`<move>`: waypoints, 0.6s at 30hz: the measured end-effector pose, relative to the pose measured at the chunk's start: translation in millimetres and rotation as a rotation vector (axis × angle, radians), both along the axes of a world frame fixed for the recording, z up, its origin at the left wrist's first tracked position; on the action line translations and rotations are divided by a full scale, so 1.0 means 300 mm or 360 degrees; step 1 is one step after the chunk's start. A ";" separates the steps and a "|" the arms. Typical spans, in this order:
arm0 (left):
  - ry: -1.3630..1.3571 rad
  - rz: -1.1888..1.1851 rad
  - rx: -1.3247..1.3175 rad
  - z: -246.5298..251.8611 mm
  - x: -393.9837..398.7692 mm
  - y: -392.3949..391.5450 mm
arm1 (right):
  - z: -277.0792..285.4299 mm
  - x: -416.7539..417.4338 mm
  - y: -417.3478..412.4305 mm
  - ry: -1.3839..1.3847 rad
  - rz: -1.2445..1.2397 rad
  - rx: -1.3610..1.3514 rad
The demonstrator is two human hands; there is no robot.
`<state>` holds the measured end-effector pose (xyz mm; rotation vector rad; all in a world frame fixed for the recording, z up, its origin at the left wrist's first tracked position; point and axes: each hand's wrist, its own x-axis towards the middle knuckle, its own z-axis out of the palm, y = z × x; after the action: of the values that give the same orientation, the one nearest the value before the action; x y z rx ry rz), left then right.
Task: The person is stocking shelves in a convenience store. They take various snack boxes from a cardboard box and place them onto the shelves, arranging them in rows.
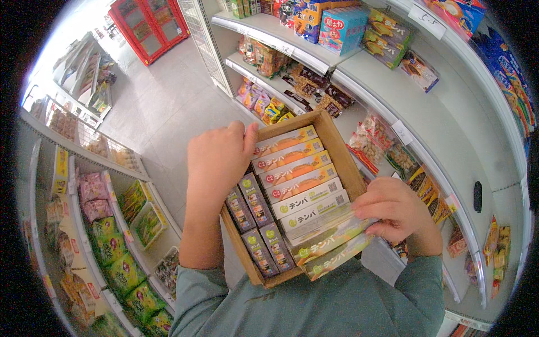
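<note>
An open cardboard carton (pixel 343 147) is held against my front, packed with small snack boxes. My left hand (pixel 219 158) grips its upper left edge, the thumb along the rim. Orange-and-white boxes (pixel 290 164) and white boxes (pixel 313 210) stand in a row inside. Several dark grey boxes (pixel 257 200) fill the carton's left side. At the lower right, my right hand (pixel 389 208) holds the ends of green-and-yellow snack boxes (pixel 337 257), which tilt out over the carton's near edge. Its fingers hide how many it grips.
To the right, a curved shelf (pixel 454 113) carries grey-green snack boxes (pixel 385 38), a blue box (pixel 341 29) and a small black object (pixel 477 196). Bagged snacks (pixel 370 137) lie one level lower. Shelves with green packets (pixel 122 265) flank the aisle floor (pixel 168 109) on the left.
</note>
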<state>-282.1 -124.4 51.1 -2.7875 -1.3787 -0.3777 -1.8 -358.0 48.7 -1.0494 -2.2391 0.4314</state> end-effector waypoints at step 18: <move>0.0054 -0.0002 0.0095 -0.002 0.016 0.000 | 0.040 0.800 0.301 -0.0289 -0.1787 0.1004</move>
<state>-277.3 -124.5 50.6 -2.7344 -1.3356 -0.3632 238.3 -267.7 60.8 -1.7441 -1.3840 -0.8052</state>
